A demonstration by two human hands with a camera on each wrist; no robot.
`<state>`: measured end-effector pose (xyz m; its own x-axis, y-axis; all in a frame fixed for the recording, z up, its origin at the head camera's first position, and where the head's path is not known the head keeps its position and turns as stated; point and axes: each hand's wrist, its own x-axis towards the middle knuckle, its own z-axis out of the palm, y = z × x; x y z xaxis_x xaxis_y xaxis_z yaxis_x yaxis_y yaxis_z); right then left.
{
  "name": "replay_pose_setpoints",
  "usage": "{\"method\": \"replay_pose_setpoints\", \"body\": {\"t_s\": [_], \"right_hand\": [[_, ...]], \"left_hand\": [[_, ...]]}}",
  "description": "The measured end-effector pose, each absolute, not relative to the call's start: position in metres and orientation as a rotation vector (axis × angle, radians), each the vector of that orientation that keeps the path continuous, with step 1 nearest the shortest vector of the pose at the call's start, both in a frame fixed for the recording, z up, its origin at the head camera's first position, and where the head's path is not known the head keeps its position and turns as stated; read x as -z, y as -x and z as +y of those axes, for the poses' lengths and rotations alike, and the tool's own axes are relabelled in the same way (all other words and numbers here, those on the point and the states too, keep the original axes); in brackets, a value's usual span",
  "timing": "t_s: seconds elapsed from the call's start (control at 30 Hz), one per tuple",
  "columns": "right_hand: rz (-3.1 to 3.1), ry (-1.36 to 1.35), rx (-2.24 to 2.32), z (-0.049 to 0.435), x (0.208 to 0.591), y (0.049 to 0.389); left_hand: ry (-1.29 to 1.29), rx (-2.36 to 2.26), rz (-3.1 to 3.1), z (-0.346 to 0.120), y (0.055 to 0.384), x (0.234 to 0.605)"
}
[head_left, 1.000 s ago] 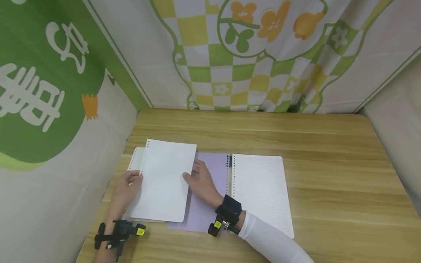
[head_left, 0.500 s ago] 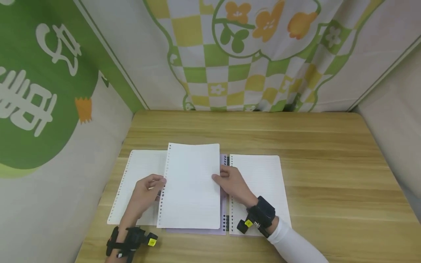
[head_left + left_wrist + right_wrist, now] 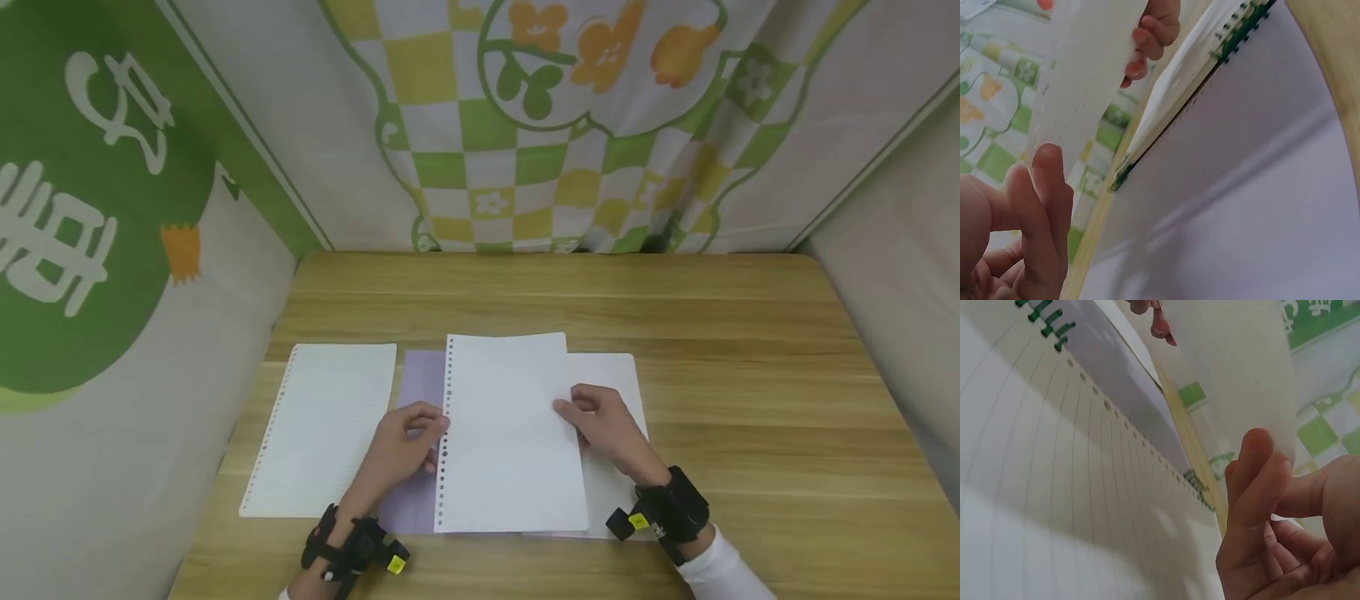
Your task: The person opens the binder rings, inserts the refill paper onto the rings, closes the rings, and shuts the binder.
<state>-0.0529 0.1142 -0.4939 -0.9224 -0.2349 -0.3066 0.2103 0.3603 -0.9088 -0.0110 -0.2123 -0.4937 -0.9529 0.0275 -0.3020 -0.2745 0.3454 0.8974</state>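
Both hands hold a white lined sheet [image 3: 506, 442] with punched holes along its left edge, raised above an open ring binder. My left hand [image 3: 405, 442] pinches the holed edge between thumb and fingers. On the opposite edge, my right hand [image 3: 607, 421] pinches the sheet. Beneath it lies the binder's purple cover [image 3: 420, 375], partly covered. The binder's lined pages [image 3: 1079, 481] lie to the right under the sheet. In the left wrist view, dark green rings [image 3: 1244, 31] stand open along the spine; the head view hides them behind the sheet.
Another holed lined paper [image 3: 322, 425] lies on the wooden table [image 3: 555, 292] left of the binder. A printed curtain [image 3: 517, 158] hangs behind the table's far edge, with fabric walls at both sides.
Both hands have carried the sheet rightward, from over the paper at the left to above the binder's spine and pages. The paper at the left and the purple cover are more exposed.
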Motion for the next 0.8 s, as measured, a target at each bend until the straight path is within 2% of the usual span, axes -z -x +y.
{"method": "replay_pose_setpoints", "body": {"t_s": [0.43,0.8], "right_hand": [[2.150,-0.175,1.645,0.183,0.504,0.038],[2.243,-0.215,1.545,0.220,0.507,0.030]], "left_hand": [[-0.043,-1.670,2.172,-0.164,0.015,0.508],[-0.196,-1.545,2.275,-0.150,0.014,0.503]]}}
